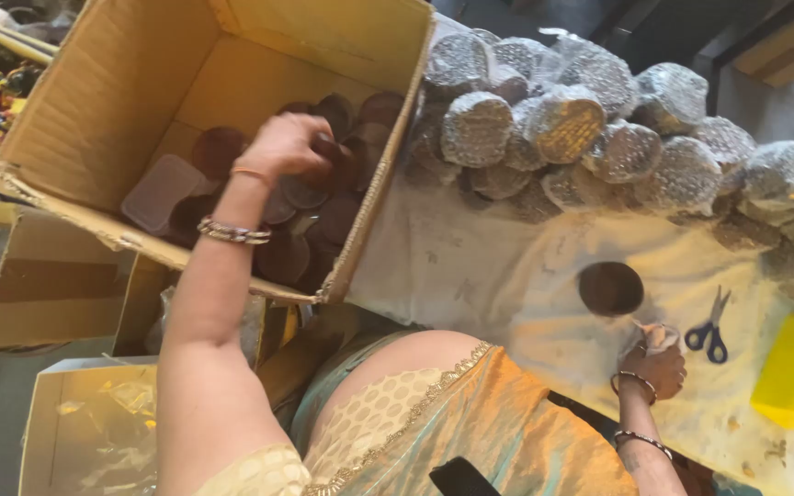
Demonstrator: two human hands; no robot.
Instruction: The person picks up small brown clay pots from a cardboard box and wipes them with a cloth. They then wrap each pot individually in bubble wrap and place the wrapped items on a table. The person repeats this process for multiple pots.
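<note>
Head view: our left hand [287, 142] pinches a brown disc [328, 152] in the tilted cardboard box [140, 83], right hand [659, 367] closed on a tape roll [659, 338]; the box risks sliding off.

Dark brown round discs [310, 216] lie heaped and overlapping in the tilted cardboard box [140, 83], filling its lower right corner; the left hand [287, 147] rests on the top of the heap. A single matching disc [610, 288] lies flat on the white cloth [470, 276], just above the right hand [659, 367].
</note>
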